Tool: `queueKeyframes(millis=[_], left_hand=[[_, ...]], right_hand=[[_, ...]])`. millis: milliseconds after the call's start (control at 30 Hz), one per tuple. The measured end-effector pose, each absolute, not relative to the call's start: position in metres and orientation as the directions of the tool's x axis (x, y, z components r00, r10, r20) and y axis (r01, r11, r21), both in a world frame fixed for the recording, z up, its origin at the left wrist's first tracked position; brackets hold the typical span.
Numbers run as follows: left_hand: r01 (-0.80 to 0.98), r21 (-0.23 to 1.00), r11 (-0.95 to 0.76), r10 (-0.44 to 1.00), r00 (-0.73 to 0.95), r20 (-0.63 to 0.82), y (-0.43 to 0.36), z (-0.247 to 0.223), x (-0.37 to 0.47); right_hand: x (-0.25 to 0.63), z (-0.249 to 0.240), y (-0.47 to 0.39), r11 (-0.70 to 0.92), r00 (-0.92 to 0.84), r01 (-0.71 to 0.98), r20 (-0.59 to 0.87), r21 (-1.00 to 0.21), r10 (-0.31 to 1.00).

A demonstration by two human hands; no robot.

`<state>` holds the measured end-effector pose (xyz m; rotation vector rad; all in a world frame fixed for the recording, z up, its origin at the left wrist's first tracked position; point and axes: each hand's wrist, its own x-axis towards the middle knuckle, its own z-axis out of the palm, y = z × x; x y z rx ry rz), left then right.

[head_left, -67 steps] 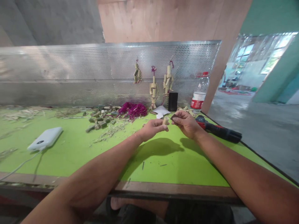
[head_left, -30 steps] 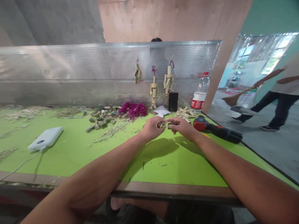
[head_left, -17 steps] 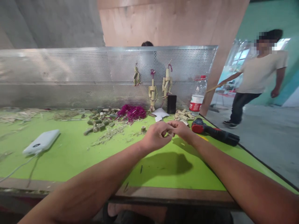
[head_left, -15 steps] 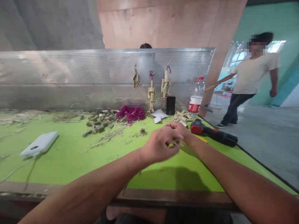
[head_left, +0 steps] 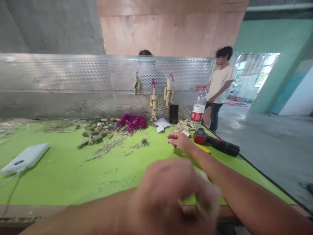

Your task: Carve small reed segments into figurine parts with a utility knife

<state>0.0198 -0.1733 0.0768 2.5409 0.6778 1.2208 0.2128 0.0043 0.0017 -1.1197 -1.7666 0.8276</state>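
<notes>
The left hand is looming blurred over the near edge of the tabletop, its fingers bending into a narrow curl; it seems to be holding a pale piece, whose outline the blur is hiding. The right hand is hovering well apart, its fingers loosely bent, near the paper and the light tubes; whether it is gripping anything small, I cannot tell

The step in hand is looking like the handling of one small piece, with the hands working apart. Any close work on it would be calling for a steady left hold and the right fingers meeting it squarely. A stub is standing upright among shavings, while the drill is lying beside the right forearm, just beyond something yellow
</notes>
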Motion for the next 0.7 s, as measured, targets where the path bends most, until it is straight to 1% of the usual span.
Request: queueKeyframes(millis=[33,67,100,133,200,233,333,400,467,533,600,633,667,700], left_hand=[[0.301,0.405,-0.863,0.505,0.501,0.703,-0.157,0.076,0.023],[0.288,0.414,-0.864,0.501,0.399,0.768,-0.138,0.075,0.026],[0.281,0.427,-0.86,0.504,0.325,0.8,-0.119,0.072,0.028],[0.289,0.436,-0.852,0.513,0.297,0.805,-0.1,0.069,0.029],[0.322,0.466,-0.824,0.556,0.299,0.776,-0.07,0.062,0.028],[0.344,0.451,-0.823,0.549,0.281,0.787,-0.06,0.058,0.027],[0.41,0.415,-0.812,0.55,0.303,0.778,-0.046,0.052,0.025],[0.421,0.42,-0.804,0.566,0.324,0.758,-0.043,0.05,0.025],[0.405,0.451,-0.795,0.588,0.334,0.737,-0.039,0.048,0.025],[0.364,0.545,-0.755,0.65,0.315,0.691,-0.031,0.044,0.024],[0.251,0.728,-0.638,0.769,0.248,0.589,-0.021,0.037,0.022],[0.131,0.818,-0.56,0.823,0.2,0.531,-0.016,0.033,0.02],[-0.019,0.882,-0.472,0.866,0.177,0.467,-0.011,0.029,0.018],[-0.167,0.914,-0.371,0.896,0.195,0.4,-0.006,0.025,0.015]], right_hand=[[0.213,0.001,0.005,0.384,-0.23,0.334,0.321,-0.861,0.919],[0.214,0.001,0.006,0.394,-0.236,0.319,0.33,-0.862,0.914],[0.215,0.001,0.007,0.402,-0.24,0.306,0.339,-0.863,0.91],[0.216,0.001,0.008,0.406,-0.242,0.294,0.344,-0.865,0.907],[0.218,0.002,0.009,0.393,-0.231,0.267,0.337,-0.88,0.913],[0.219,0.002,0.01,0.379,-0.226,0.253,0.326,-0.89,0.918],[0.221,0.003,0.01,0.352,-0.231,0.205,0.304,-0.913,0.924],[0.22,0.003,0.01,0.374,-0.243,0.194,0.325,-0.907,0.914],[0.219,0.004,0.01,0.408,-0.237,0.198,0.36,-0.892,0.902],[0.217,0.004,0.009,0.419,-0.208,0.194,0.38,-0.887,0.901],[0.216,0.005,0.008,0.405,-0.179,0.183,0.375,-0.896,0.91],[0.216,0.006,0.007,0.399,-0.175,0.181,0.37,-0.899,0.912],[0.216,0.007,0.007,0.398,-0.181,0.184,0.367,-0.899,0.913],[0.216,0.007,0.006,0.402,-0.194,0.187,0.367,-0.896,0.91]])
